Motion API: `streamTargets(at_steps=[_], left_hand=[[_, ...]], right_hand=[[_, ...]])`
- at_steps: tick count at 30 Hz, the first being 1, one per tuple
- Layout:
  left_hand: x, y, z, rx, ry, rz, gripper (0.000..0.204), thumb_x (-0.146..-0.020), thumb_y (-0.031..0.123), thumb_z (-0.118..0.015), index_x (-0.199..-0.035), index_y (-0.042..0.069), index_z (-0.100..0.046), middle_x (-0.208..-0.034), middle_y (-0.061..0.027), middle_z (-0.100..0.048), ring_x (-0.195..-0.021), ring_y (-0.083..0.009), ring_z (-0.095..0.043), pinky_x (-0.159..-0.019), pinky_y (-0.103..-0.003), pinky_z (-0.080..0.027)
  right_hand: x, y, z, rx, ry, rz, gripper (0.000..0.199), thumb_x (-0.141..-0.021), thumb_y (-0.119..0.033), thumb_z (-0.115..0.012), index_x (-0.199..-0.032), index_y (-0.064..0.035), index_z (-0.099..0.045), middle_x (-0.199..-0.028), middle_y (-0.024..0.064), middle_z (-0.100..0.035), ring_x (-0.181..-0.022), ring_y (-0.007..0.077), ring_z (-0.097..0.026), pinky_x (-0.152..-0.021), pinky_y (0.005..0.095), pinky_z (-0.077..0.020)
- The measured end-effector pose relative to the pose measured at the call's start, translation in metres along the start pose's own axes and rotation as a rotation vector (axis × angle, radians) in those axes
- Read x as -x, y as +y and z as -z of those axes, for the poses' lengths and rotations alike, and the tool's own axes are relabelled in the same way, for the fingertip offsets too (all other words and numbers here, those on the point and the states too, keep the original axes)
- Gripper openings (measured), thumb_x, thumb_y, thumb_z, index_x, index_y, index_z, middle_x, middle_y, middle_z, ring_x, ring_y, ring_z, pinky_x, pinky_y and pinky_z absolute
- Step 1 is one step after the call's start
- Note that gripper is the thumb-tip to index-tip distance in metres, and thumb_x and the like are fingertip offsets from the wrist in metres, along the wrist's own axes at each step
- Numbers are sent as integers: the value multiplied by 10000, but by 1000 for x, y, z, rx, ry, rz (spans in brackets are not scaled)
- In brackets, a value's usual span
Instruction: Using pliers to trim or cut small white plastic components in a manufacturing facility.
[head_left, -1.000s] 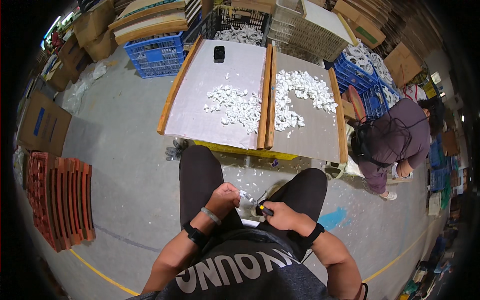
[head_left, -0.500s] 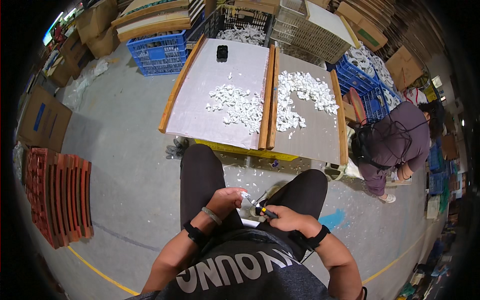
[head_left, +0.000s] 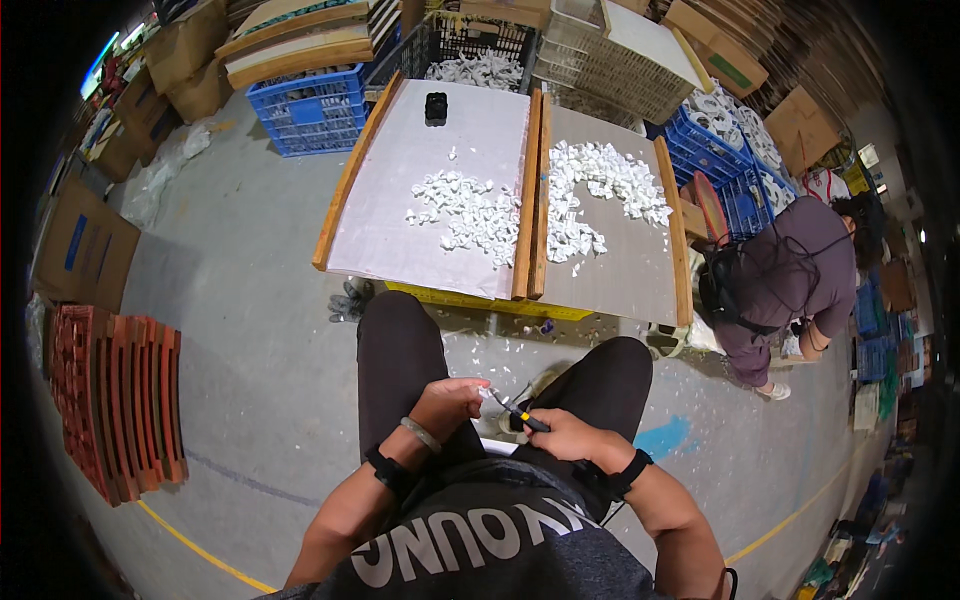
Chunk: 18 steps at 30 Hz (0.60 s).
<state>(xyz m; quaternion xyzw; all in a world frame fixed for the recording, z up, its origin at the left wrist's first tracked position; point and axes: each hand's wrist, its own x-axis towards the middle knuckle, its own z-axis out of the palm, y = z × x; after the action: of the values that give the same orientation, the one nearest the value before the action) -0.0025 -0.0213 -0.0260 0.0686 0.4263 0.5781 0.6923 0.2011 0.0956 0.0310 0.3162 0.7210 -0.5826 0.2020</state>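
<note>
Overhead: grey concrete floor (head_left: 250, 300), white pieces (head_left: 470, 210) on boards (head_left: 440, 150), probably plastic.

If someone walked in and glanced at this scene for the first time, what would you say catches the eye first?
Most striking are the heaps of small white pieces spread over two wood-edged boards ahead of the seated person's knees. Close in, the right hand grips a small tool with a yellow-and-black handle, its tip meeting the left hand above the lap. To the left, a stack of red-brown curved slats lies on the concrete floor, and a crouching co-worker works at the right.
</note>
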Motion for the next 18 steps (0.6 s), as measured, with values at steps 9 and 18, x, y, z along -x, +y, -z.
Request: streamTargets(at_steps=[9, 18], left_hand=[[2, 7, -5, 87, 42, 16, 274, -839, 47, -552, -1070, -97, -587, -711, -25, -570, -598, -106, -516, -588, -211, -439], [2, 5, -5, 46, 61, 9, 268, -831, 34, -556, -1057, -107, -592, -693, -23, -560, -585, -100, -507, -576, -203, -427]], right_hand=[[8, -17, 2, 153, -22, -15, 360, -781, -144, -494, -1123, -40, -463, -1015, 216, -578, -1008, 363, -552, -858, 392, -425], [8, -16, 1, 327, 128, 75, 315, -770, -116, -517, -1068, -17, -493, -883, 293, -591, -862, 452, -575, -762, 484, -454]])
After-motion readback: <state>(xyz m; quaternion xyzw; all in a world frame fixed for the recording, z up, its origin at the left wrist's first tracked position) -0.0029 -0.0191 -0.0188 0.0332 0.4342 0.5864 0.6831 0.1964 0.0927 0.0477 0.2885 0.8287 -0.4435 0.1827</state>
